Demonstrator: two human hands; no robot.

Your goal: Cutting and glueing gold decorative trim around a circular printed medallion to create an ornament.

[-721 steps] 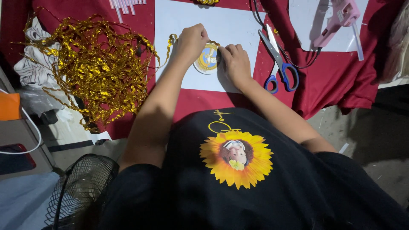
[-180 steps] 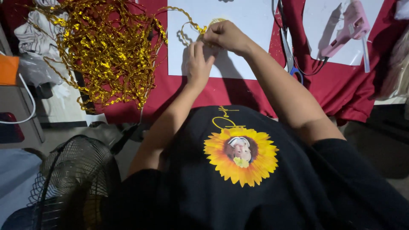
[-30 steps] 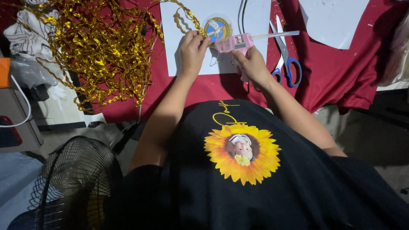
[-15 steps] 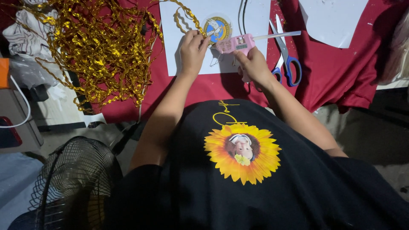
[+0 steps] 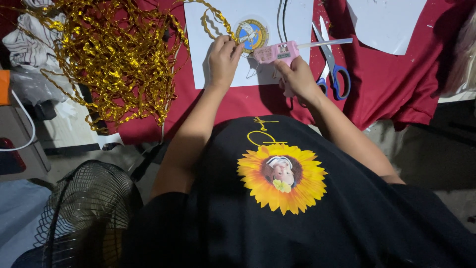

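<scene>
Gold tinsel garland (image 5: 119, 59) heaped on the red-draped worktop (image 5: 391, 84). On the white sheet (image 5: 218, 79) I see the round blue-and-gold badge (image 5: 252, 34), unmoved since a second ago. My right hand (image 5: 297, 77) still grips the pink glue gun (image 5: 277, 52), fingers closed; left hand (image 5: 223, 59) fingers pinch the garland's end beside the badge.

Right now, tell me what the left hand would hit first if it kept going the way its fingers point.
The left hand points up and slightly right across the white sheet. It would probably meet the round blue-and-gold emblem first, just beyond its fingertips.
</scene>
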